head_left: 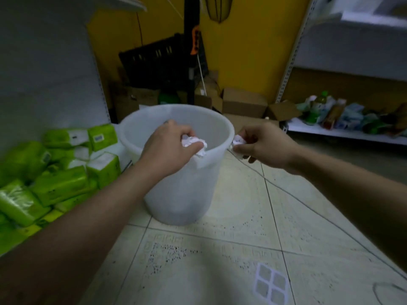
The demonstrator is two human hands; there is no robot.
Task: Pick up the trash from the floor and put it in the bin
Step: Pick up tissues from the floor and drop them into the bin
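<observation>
One white bin [182, 194] stands on the tiled floor [220, 260]. Two hands in view, each with one crumpled paper wad. Left hand [169, 148] is closed around a wad [195, 144], held over the bin's near rim, above the opening. Right hand [267, 144] pinches a second wad [238, 143] in its fingertips, just outside the bin's right rim. Green tissue packs [55, 179], about a dozen, piled at left beside the bin; labels too blurred to read. Several cardboard boxes [242, 102] behind the bin. One low shelf [343, 132] at right carries mixed packets, writing unreadable.
</observation>
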